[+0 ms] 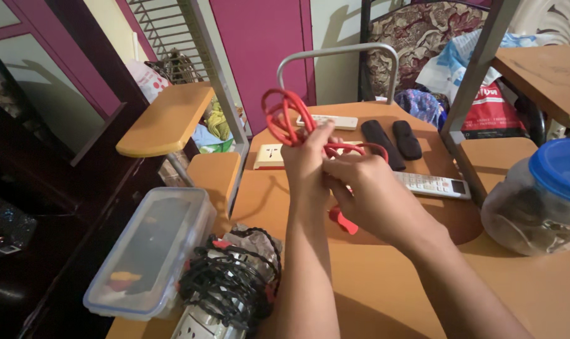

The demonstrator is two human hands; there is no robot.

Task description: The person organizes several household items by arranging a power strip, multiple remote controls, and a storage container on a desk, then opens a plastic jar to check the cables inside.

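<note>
A red cable [283,116] is looped into a coil above the wooden desk [385,282]. My left hand [308,164] grips the coil from below, fingers closed around the loops. Pressed against it from the right, my right hand [367,194] pinches a strand of the same cable. A red plug end [343,220] hangs beneath my hands. Both forearms reach in from the bottom edge.
A clear plastic box [150,251] and a bundle of black cable [228,282] lie at the front left. A cream power socket [269,156], white remotes [432,185], two black remotes [394,141] and a blue-lidded jar [542,198] sit around.
</note>
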